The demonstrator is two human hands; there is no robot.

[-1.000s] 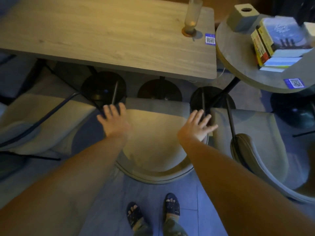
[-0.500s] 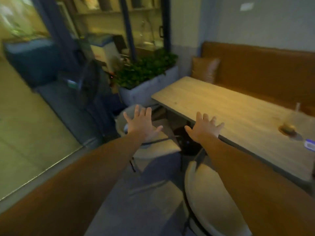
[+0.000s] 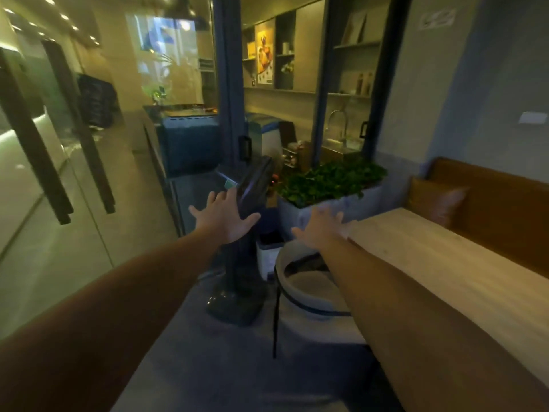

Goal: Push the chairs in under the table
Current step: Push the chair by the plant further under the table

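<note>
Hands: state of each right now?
Left hand: open, fingers spread, holding nothing.
Right hand: open, fingers spread, holding nothing.

Both arms outstretched, left hand (image 3: 227, 217) and right hand (image 3: 322, 228) spread empty above a chair (image 3: 309, 295) beside the table (image 3: 445, 269).

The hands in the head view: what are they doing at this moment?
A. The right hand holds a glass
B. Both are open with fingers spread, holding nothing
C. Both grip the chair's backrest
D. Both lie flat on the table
B: the left hand and the right hand reach forward empty with fingers spread, above the chair beside the wooden table.
</note>
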